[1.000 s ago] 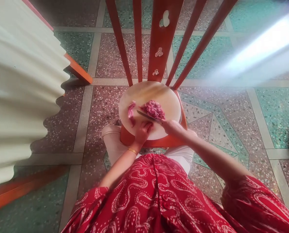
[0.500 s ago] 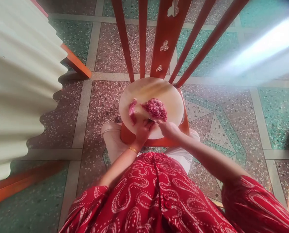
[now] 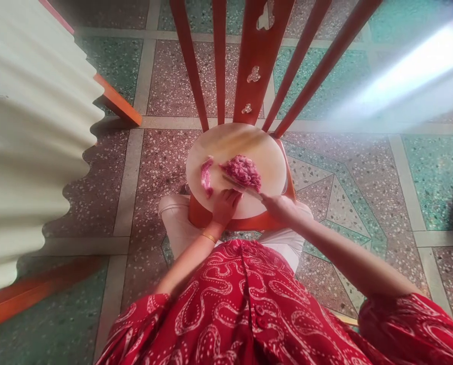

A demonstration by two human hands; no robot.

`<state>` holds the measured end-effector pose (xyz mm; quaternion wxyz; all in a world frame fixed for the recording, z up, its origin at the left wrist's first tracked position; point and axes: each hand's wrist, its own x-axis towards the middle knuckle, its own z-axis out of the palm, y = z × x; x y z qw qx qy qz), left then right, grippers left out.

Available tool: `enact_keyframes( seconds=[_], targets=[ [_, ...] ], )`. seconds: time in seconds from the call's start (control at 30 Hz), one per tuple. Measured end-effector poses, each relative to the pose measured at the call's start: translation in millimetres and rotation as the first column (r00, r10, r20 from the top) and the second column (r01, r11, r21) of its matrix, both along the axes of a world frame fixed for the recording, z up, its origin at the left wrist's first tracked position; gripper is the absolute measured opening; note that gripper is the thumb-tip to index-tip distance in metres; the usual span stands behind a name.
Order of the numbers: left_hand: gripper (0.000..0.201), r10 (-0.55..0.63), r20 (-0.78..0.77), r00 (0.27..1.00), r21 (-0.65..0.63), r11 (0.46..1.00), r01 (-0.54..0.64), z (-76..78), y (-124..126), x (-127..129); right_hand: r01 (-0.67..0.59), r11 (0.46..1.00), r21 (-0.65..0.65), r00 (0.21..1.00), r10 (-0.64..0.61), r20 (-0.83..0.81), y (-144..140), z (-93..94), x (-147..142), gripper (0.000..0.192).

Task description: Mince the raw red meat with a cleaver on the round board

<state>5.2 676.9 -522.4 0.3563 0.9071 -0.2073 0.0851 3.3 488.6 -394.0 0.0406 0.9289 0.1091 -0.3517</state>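
Observation:
A round pale cutting board (image 3: 207,142) rests on the seat of a red-brown wooden chair. On it lies a heap of chopped raw meat (image 3: 243,171), with a separate strip of meat (image 3: 207,176) to its left. My right hand (image 3: 281,208) is closed round the handle of a knife (image 3: 243,186), whose blade points left along the near side of the heap. My left hand (image 3: 226,205) is at the board's near edge, fingers curled just below the blade. Whatever lies under those fingers is hidden.
The chair back (image 3: 245,61) rises beyond the board. At left hangs a pale wavy-edged cloth (image 3: 32,142), with wooden legs (image 3: 122,104) showing beside it. My knees (image 3: 173,218) flank the seat. Patterned terrazzo floor (image 3: 165,167) surrounds the chair.
My right hand has shifted right and slightly down, and the knife blade now shows along the heap. My left hand stays close to its former place. The meat looks unchanged.

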Motion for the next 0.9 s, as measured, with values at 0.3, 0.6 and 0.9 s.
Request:
enact_keyframes(
  seconds=[0.3, 0.6, 0.9],
  targets=[
    [0.022, 0.01, 0.009, 1.0, 0.002, 1.0, -0.01, -1.7, 0.3, 0.5, -0.008, 0.996, 0.09, 1.0, 0.006, 0.019, 22.5, -6.1, 5.5, 0.033],
    [0.021, 0.002, -0.038, 0.999, -0.048, 0.999, -0.004, 2.5, 0.7, -2.0, -0.025, 0.997, 0.079, 0.999, 0.023, 0.031, 7.8, -21.3, -2.8, 0.029],
    [0.02, -0.044, 0.049, 0.998, 0.005, 0.999, 0.044, -6.7, 1.8, 1.9, -0.056, 0.97, 0.237, 0.991, 0.025, 0.133, 47.5, -26.8, 23.0, 0.034]
  ],
)
